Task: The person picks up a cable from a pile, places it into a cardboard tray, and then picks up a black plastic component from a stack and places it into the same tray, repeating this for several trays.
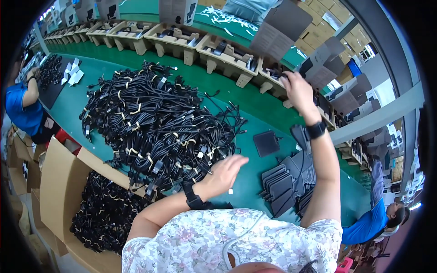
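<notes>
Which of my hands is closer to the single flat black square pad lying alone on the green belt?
Left. The left hand hovers just below and left of the pad. The right hand is farther off, raised above it at the cardboard trays.

Bright, even overhead light falls flat on my green counter (pixel 255 102) with only soft shadows, my left hand (pixel 226 172) smears with motion blur, and the fisheye bends every straight edge toward a black, vignetted rim.
</notes>
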A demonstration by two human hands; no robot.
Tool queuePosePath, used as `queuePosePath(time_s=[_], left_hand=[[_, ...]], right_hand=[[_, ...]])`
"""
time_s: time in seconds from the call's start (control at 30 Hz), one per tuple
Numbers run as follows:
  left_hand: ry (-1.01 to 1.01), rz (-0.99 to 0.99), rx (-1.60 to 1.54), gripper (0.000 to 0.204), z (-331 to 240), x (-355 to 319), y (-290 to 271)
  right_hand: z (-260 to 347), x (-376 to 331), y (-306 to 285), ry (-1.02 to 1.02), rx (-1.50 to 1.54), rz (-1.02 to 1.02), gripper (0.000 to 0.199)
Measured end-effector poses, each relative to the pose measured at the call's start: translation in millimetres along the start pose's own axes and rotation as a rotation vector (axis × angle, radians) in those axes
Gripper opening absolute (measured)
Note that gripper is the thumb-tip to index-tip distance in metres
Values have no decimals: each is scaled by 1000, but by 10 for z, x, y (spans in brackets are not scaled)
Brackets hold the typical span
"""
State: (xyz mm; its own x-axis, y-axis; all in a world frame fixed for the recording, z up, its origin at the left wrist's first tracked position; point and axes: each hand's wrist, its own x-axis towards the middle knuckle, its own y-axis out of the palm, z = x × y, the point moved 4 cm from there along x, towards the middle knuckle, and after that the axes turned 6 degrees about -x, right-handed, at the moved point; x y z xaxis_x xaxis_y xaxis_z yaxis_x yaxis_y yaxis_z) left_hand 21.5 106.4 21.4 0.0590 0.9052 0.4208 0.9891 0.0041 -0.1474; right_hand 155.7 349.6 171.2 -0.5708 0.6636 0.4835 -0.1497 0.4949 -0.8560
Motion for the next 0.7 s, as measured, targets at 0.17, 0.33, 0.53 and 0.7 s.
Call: queuePosePath(time_s=[0.17, 0.33, 0.53, 0.7], left_hand=[[107, 118, 326, 35, 7, 13, 31], [49, 107, 302, 34, 66, 6, 20], [17, 109, 257, 35, 94, 28, 18], [-30, 107, 199, 34, 167, 54, 20]], right_hand=[[-295, 728, 508, -166, -384, 124, 21], [-241, 1109, 1121, -119, -477, 493, 21], [-455, 1272, 1812, 248, -162, 318, 24], [-523, 1209, 2107, 527, 82, -68, 32]])
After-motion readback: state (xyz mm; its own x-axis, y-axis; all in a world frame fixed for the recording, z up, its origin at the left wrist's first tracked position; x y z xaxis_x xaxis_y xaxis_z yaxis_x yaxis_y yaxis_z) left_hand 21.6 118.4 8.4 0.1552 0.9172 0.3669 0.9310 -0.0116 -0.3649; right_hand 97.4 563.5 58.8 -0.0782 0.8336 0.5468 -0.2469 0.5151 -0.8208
